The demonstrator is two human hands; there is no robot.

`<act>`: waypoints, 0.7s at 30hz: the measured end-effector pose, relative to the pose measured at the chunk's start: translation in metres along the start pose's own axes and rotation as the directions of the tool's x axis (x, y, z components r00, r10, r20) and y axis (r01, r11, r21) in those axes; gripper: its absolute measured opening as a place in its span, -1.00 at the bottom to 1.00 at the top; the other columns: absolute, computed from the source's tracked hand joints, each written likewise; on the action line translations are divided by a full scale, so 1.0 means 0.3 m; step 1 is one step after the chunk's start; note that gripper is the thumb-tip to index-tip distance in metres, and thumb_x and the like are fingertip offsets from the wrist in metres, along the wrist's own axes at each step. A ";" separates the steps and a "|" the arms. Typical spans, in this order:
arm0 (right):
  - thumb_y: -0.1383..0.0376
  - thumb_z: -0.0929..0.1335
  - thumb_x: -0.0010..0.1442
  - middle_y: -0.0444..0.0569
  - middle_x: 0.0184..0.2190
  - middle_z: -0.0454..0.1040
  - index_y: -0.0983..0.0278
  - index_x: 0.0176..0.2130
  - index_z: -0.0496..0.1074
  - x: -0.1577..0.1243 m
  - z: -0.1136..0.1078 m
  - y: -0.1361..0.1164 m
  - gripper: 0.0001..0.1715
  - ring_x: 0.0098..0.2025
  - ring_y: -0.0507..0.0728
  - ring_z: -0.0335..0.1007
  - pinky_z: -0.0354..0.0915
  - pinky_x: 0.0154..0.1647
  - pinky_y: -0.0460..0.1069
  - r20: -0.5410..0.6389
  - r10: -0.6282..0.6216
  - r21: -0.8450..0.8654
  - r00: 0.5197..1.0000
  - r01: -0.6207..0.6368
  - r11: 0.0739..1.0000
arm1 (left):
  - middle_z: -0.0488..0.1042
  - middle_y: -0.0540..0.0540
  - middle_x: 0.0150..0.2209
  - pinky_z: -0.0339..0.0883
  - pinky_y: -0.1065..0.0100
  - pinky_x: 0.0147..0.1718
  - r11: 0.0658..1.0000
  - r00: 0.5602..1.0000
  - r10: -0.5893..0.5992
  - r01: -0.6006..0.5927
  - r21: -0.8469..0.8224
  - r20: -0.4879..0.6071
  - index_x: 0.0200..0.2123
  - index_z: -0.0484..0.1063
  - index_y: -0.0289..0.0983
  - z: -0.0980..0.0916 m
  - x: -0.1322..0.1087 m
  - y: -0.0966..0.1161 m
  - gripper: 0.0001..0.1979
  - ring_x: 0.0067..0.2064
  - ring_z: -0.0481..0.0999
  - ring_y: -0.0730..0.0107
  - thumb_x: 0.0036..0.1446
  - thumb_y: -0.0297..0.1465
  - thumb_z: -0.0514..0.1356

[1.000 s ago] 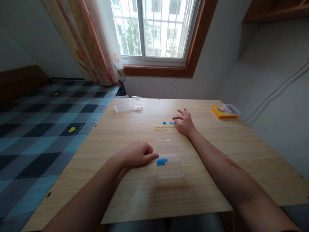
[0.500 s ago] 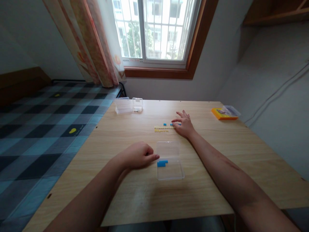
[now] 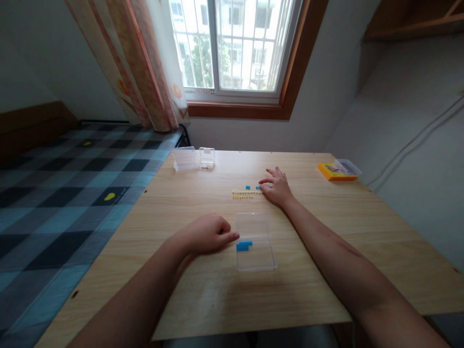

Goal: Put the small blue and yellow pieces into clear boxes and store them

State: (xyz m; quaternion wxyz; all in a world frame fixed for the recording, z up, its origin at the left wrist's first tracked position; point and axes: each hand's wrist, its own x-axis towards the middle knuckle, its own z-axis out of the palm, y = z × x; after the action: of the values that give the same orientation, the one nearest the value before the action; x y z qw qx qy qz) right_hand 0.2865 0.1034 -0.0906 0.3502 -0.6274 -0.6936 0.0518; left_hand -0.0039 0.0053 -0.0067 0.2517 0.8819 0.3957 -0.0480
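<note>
My left hand (image 3: 209, 233) rests on the table with curled fingers; one extended digit reaches the left edge of an open clear plastic box (image 3: 263, 258). Long blue blocks (image 3: 243, 246) lie inside that box, at its left. Farther off, my right hand (image 3: 276, 188) hovers low with fingers spread, thumb and index finger around small blue blocks (image 3: 258, 187). Part of this blue group hides behind the fingers. A lone blue block (image 3: 248, 187) lies to its left. Just nearer are rows of small yellow pieces (image 3: 242, 194), their right end beside my thumb.
Two clear plastic containers, one wide (image 3: 185, 159) and one small (image 3: 207, 158), stand at the table's back left. An orange-yellow box (image 3: 331, 171) with a clear lid (image 3: 348, 167) on it sits at the back right. A bed (image 3: 72, 193) adjoins the left side.
My right hand has shifted very slightly right, showing a bit more of the small blue blocks at its fingertips. My left hand and the clear box stay put.
</note>
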 end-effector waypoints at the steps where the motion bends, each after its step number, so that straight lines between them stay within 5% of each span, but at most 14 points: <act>1: 0.28 0.43 0.11 0.02 0.30 0.36 0.16 -0.25 0.69 0.000 -0.002 -0.002 -0.79 0.47 0.41 -0.09 -0.22 0.43 0.43 0.008 0.006 -0.001 1.000 -0.006 1.000 | 0.32 0.00 -0.60 -0.06 0.30 -0.50 1.000 1.000 0.000 0.000 -0.004 -0.002 -0.58 0.35 -0.25 0.000 0.000 0.000 -0.48 -0.54 0.19 0.44 0.30 -0.03 0.04; 12: 0.20 0.40 0.21 0.06 0.33 0.31 0.16 -0.18 0.68 -0.005 -0.013 -0.018 -0.74 0.48 0.43 -0.13 -0.24 0.42 0.45 0.033 -0.017 -0.002 0.999 0.018 1.000 | 0.32 0.00 -0.61 -0.05 0.30 -0.49 1.000 1.000 -0.002 0.002 0.001 -0.001 -0.58 0.38 -0.25 0.003 -0.002 -0.001 -0.48 -0.54 0.18 0.44 0.29 -0.04 0.04; 21: 0.10 0.28 0.37 0.08 0.37 0.25 0.13 -0.04 0.65 -0.031 -0.033 -0.056 -0.61 0.51 0.40 -0.24 -0.33 0.41 0.48 0.090 -0.191 -0.043 0.977 0.195 0.980 | 0.36 -0.01 -0.59 -0.05 0.30 -0.49 1.000 1.000 -0.003 0.003 -0.007 -0.006 -0.56 0.42 -0.25 0.004 0.002 -0.001 -0.48 -0.54 0.18 0.44 0.29 -0.04 0.04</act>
State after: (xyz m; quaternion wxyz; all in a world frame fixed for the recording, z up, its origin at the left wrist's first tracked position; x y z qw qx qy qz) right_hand 0.2776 0.0880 -0.0786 0.3072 -0.5630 -0.7667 0.0265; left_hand -0.0035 0.0053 -0.0081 0.2533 0.8806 0.3981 -0.0442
